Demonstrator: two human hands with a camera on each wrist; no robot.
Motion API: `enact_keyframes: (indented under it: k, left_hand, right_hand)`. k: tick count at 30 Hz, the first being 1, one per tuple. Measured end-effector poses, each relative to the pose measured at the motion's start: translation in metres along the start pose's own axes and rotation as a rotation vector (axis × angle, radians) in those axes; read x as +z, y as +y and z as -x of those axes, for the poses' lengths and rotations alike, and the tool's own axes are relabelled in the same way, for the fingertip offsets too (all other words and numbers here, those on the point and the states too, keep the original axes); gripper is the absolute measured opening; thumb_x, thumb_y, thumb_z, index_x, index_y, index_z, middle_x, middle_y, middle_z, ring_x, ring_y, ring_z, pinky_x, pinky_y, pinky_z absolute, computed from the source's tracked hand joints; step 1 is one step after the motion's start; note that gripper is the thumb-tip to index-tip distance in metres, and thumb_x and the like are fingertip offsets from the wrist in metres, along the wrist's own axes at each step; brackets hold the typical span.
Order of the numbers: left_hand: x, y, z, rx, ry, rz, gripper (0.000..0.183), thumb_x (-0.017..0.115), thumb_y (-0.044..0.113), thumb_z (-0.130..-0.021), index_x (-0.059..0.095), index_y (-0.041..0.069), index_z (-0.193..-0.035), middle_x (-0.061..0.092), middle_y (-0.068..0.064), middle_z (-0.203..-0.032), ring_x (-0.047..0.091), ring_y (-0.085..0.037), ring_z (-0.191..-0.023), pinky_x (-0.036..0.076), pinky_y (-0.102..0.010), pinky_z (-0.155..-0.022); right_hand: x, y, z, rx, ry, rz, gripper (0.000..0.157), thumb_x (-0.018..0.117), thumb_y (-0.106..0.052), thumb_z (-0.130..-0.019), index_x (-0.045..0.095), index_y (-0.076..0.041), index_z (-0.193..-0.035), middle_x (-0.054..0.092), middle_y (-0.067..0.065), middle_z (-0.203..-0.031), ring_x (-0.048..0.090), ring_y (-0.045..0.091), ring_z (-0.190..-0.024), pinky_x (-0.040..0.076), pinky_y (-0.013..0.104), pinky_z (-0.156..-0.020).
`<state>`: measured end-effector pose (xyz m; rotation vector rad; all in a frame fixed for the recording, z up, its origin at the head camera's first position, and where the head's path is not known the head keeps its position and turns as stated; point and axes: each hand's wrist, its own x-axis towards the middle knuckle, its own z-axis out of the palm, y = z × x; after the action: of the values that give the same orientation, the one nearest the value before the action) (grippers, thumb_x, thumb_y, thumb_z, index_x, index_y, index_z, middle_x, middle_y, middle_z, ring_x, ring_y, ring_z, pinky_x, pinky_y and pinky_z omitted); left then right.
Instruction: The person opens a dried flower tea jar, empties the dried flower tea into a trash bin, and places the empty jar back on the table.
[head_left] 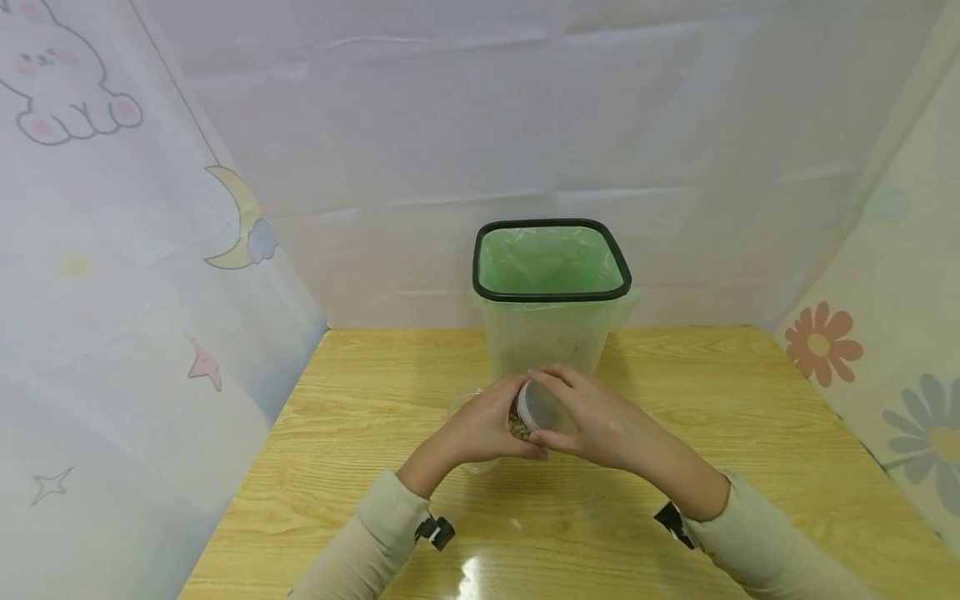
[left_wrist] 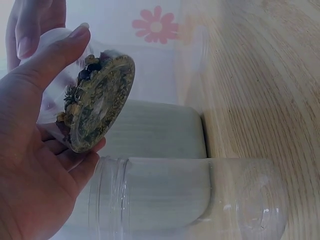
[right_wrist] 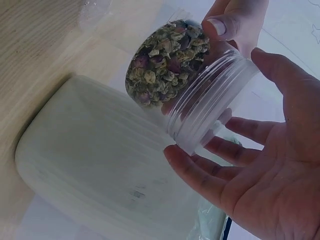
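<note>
Nearest the left wrist camera, I'm seeing the left hand (left_wrist: 30, 155), its fingers wrapping a clear, squat jar of dried flower buds (right_wrist: 162, 67); the right hand (right_wrist: 265, 172) is clamping its fingers on the round white lid (right_wrist: 220, 106); the squat jar is leaning above the yellow wooden table (head_left: 360, 400), near a clear cylindrical jar (left_wrist: 165, 200) and a pale, green-lined, black-rimmed bin (head_left: 555, 297); I'd be bracing the body, gripping the lid evenly.

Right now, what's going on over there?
A person's left hand holds a clear jar of what look like dried flowers, tilted, while the right hand grips the lid at its mouth. Another clear jar stands upright on the table close by. Behind them is a bin with a green liner.
</note>
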<state>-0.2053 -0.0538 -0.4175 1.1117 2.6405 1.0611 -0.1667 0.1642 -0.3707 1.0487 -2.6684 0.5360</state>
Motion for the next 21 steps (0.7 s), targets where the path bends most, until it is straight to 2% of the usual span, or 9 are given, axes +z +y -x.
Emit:
enact_keyframes:
  k: [13,21]
  left_hand:
    - [-0.005,-0.008,0.002,0.042,-0.082,0.02,0.104,0.089,0.053,-0.073,0.033,0.023,-0.156,0.053,0.003,-0.138,0.056,-0.011,-0.115,0.052,-0.027,-0.092]
    - [-0.008,-0.012,0.003,0.068,-0.143,0.077,0.1,0.089,0.053,-0.072,0.036,0.03,-0.153,0.052,0.006,-0.137,0.056,-0.009,-0.115,0.053,-0.024,-0.089]
  right_hand:
    - [-0.004,0.002,0.002,-0.123,-0.061,-0.014,0.078,0.083,-0.034,-0.085,0.048,-0.01,-0.15,0.051,0.013,-0.144,0.054,0.028,-0.128,0.053,0.042,-0.099]
    - [-0.005,0.004,0.004,-0.204,-0.096,-0.06,0.079,0.083,-0.032,-0.085,0.046,-0.013,-0.152,0.046,0.01,-0.15,0.048,0.027,-0.135,0.052,0.043,-0.101]
